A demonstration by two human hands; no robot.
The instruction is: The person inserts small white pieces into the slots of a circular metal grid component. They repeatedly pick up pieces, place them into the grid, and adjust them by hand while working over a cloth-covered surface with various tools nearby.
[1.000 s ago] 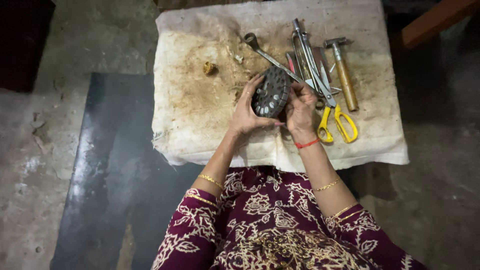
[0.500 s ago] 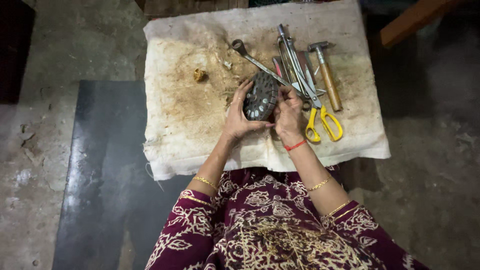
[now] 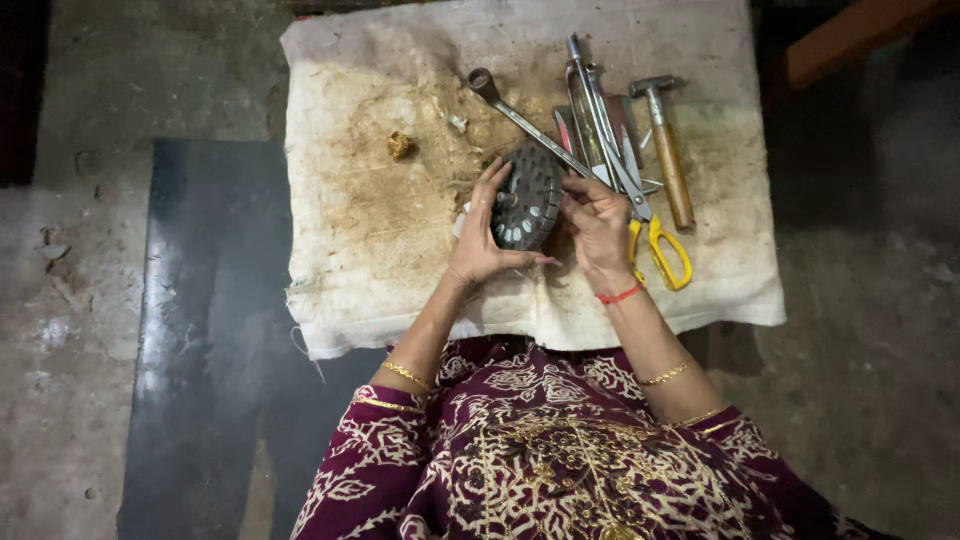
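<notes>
While both hands grip the dark perforated disc [image 3: 527, 197] above the stained cloth [image 3: 380, 230], left hand [image 3: 480, 245] cradling, right hand [image 3: 598, 225] steadying at 3 o'clock, inspection seems underway; scissors [image 3: 655, 240] lie beside, demanding careful turning

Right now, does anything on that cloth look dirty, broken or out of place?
The white cloth is badly stained with brown, rusty grime around the middle. A small yellowish lump lies alone, apart from the tools. The dark round disc held in both hands looks whole.
</notes>
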